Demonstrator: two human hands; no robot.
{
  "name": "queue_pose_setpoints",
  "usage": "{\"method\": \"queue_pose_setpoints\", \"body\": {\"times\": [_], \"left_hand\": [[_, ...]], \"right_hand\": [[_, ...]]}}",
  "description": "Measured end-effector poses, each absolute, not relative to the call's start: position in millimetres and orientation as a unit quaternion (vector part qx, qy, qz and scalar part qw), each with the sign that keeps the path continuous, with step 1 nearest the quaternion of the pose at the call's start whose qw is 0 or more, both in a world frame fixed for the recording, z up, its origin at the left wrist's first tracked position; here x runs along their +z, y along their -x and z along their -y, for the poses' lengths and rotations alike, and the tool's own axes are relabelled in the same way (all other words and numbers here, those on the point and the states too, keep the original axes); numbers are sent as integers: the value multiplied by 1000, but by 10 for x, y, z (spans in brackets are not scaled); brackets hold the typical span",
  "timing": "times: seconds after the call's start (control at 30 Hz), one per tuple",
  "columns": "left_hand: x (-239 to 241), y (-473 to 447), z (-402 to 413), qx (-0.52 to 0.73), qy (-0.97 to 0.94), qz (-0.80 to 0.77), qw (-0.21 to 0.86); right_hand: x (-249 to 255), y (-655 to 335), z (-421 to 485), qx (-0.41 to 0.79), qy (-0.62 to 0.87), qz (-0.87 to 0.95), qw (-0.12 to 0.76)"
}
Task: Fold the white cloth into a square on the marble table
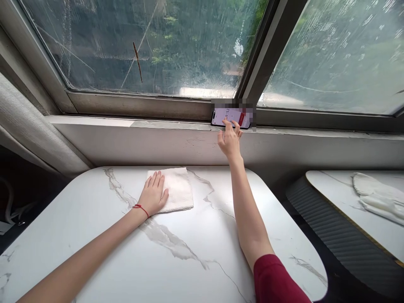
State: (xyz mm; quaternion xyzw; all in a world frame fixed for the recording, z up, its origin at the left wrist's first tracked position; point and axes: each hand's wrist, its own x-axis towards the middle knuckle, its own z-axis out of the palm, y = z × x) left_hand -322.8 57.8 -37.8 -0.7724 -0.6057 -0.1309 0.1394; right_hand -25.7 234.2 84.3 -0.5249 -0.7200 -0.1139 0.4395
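Note:
My left hand (153, 193) lies flat with fingers stretched out on a folded white cloth (176, 189), which rests on the white marble table (195, 252). A red string circles that wrist. My right hand (229, 139) reaches up to a smartphone (231, 117) leaning sideways on the window sill. One fingertip touches its lit screen, and the other fingers are loosely apart. My right arm wears a dark red sleeve at the bottom edge.
A grey window sill (158, 124) runs under wet, streaked window panes (151, 46). A second marble table (356, 206) at the right carries white gloves or cloth (375, 198). A dark ribbed seat (325, 227) fills the gap between the tables. A light curtain (28, 126) hangs at left.

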Motion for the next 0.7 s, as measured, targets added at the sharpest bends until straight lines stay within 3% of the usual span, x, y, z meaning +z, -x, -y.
{"method": "queue_pose_setpoints", "body": {"times": [0.47, 0.57, 0.7], "left_hand": [[-288, 3196, -550, -154, 773, 599, 144], [28, 3003, -385, -196, 813, 527, 148], [772, 2564, 133, -350, 879, 306, 109]], "right_hand": [[849, 242, -2344, -105, 513, 722, 453], [846, 231, -2351, -103, 513, 719, 457], [839, 191, -2365, -111, 502, 712, 478]]}}
